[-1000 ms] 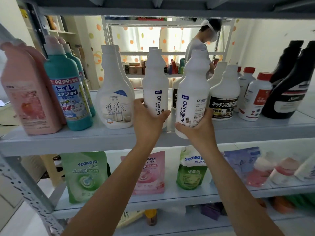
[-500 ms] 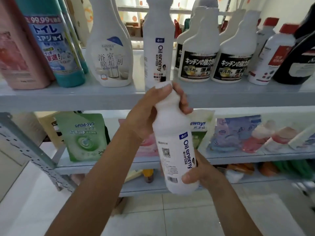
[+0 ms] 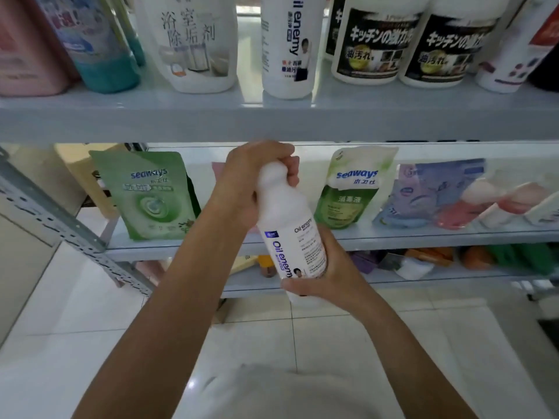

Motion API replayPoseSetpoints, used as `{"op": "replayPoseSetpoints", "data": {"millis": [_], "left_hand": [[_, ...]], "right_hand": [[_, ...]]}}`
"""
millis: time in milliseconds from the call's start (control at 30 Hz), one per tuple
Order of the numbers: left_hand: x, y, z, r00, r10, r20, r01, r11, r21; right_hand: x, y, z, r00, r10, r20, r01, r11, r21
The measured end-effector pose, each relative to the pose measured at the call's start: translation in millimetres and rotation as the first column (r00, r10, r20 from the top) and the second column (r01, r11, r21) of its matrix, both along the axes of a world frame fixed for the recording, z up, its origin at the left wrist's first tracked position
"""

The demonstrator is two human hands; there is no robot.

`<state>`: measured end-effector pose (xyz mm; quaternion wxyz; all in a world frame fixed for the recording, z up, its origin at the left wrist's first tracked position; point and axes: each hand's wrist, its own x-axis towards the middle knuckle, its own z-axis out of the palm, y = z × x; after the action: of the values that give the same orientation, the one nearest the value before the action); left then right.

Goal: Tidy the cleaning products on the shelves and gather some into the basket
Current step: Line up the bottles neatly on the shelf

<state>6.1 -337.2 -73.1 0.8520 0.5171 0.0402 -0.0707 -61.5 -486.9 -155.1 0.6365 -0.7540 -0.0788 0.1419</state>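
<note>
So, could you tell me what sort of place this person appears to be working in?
Likely a storeroom or small shop: grey metal shelving lined with cleaning products, like the held Oil enemy bottle and the seaways refill pouches on the shelf below, above a white tiled floor.

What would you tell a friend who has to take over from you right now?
The left hand grips the neck of the white Oil enemy bottle; the right hand holds its base.
The bottle is off the shelves, tilted, in front of the middle shelf.
Its twin stands on the upper shelf among other bottles.
Done: one bottle picked.
Left: put it in the basket, which is not in view, then tidy the rest.
</note>
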Motion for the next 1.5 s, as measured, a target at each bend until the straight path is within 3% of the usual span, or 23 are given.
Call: {"op": "replayPoseSetpoints", "data": {"millis": [67, 133, 167, 233, 300, 367, 400, 467, 533, 633, 700, 767, 833, 900, 933, 967, 1000, 1067, 1133, 1233, 1333, 1400, 1500], "left_hand": [[-3.0, 3.7, 2.4, 0.987, -0.137, 0.079, 0.149, 0.976, -0.159], [-6.3, 1.9, 5.1, 0.966, -0.229, 0.12, 0.253, 0.929, -0.271], [-7.4, 0.0, 6.5, 0.962, -0.248, 0.114, 0.271, 0.918, -0.29], [-6.5, -3.1, 9.5, 0.971, -0.231, 0.067, 0.24, 0.938, -0.25], [-2.7, -4.1, 10.5, 0.988, -0.143, -0.061, 0.13, 0.976, -0.173], [3.1, -1.9, 3.0, 0.982, 0.025, -0.186, -0.037, 0.997, -0.062], [4.9, -1.5, -0.9, 0.971, 0.107, -0.215, -0.107, 0.994, 0.015], [6.9, 0.2, -5.2, 0.959, 0.178, -0.22, -0.152, 0.98, 0.131], [5.2, 3.5, -2.7, 0.973, 0.114, -0.201, -0.097, 0.991, 0.094], [-3.6, 7.3, 7.9, 0.984, -0.174, 0.043, 0.178, 0.974, -0.137], [-11.5, 2.4, 16.6, 0.927, -0.304, 0.218, 0.35, 0.91, -0.222], [-14.6, -2.4, 21.5, 0.922, -0.314, 0.227, 0.363, 0.904, -0.226], [-14.7, -5.4, 24.3, 0.963, -0.228, 0.146, 0.245, 0.963, -0.115], [-10.9, -6.0, 20.8, 0.999, -0.039, 0.018, 0.038, 0.998, 0.044], [-9.4, -5.7, 17.2, 0.997, 0.073, -0.02, -0.071, 0.994, 0.082], [-9.2, -5.6, 14.6, 0.987, 0.153, -0.04, -0.149, 0.984, 0.095], [-9.8, -4.7, 12.4, 0.987, 0.162, -0.021, -0.158, 0.98, 0.123], [-15.6, -1.1, 9.0, 0.985, -0.032, 0.172, 0.0, 0.983, 0.185], [-26.1, 0.9, 12.8, 0.89, -0.289, 0.353, 0.265, 0.957, 0.116], [-31.9, -1.4, 20.8, 0.852, -0.368, 0.373, 0.402, 0.916, -0.015], [-25.5, -6.2, 20.7, 0.944, -0.124, 0.307, 0.068, 0.98, 0.185], [-24.3, -6.7, 16.5, 0.959, 0.034, 0.282, -0.105, 0.965, 0.241], [-28.3, -1.1, 11.0, 0.927, -0.126, 0.353, 0.047, 0.974, 0.224]], "right_hand": [[5.5, -12.2, 0.3, 0.952, 0.252, -0.173, -0.182, 0.922, 0.341], [9.6, -12.9, -3.3, 0.807, 0.549, -0.216, -0.312, 0.708, 0.633], [11.5, -10.8, -6.3, 0.736, 0.657, -0.164, -0.375, 0.597, 0.709], [12.3, -6.8, -10.8, 0.692, 0.709, -0.134, -0.406, 0.537, 0.74], [8.5, -5.6, -5.9, 0.751, 0.624, -0.215, -0.328, 0.636, 0.699], [3.8, -4.3, 3.8, 0.914, 0.324, -0.245, -0.205, 0.889, 0.41], [1.8, -1.7, 5.7, 0.974, 0.157, -0.164, -0.128, 0.977, 0.173], [-5.1, 11.0, 9.7, 0.999, -0.007, 0.049, 0.011, 0.995, -0.099], [-8.8, 16.3, 12.1, 0.993, -0.013, 0.119, 0.022, 0.997, -0.067], [3.5, -0.9, 10.1, 0.963, 0.236, -0.133, -0.192, 0.941, 0.279], [7.8, -5.8, 4.7, 0.814, 0.523, -0.254, -0.284, 0.738, 0.612], [5.2, -4.0, 2.0, 0.712, 0.678, -0.183, -0.33, 0.552, 0.766], [1.5, -4.1, 7.8, 0.749, 0.624, -0.223, -0.294, 0.614, 0.732], [-1.7, -1.0, 15.2, 0.933, 0.307, -0.187, -0.22, 0.899, 0.379], [-2.1, 2.5, 15.3, 0.995, 0.096, -0.028, -0.093, 0.991, 0.094], [-3.1, 7.3, 15.6, 0.988, -0.027, 0.155, 0.04, 0.996, -0.082], [-2.8, 10.2, 12.7, 0.967, -0.058, 0.248, 0.09, 0.989, -0.12], [0.2, 7.9, 7.5, 0.991, 0.055, 0.123, -0.062, 0.997, 0.054], [4.5, -2.9, 8.8, 0.956, 0.286, -0.058, -0.26, 0.925, 0.277], [6.3, -10.8, 10.5, 0.856, 0.51, -0.083, -0.421, 0.781, 0.461], [-3.3, 9.2, 9.8, 0.989, 0.086, 0.119, -0.1, 0.989, 0.111], [-6.7, 20.6, 3.4, 0.942, -0.161, 0.295, 0.165, 0.986, 0.012], [-2.8, 12.6, 6.6, 0.984, 0.029, 0.175, -0.052, 0.991, 0.126]]}}
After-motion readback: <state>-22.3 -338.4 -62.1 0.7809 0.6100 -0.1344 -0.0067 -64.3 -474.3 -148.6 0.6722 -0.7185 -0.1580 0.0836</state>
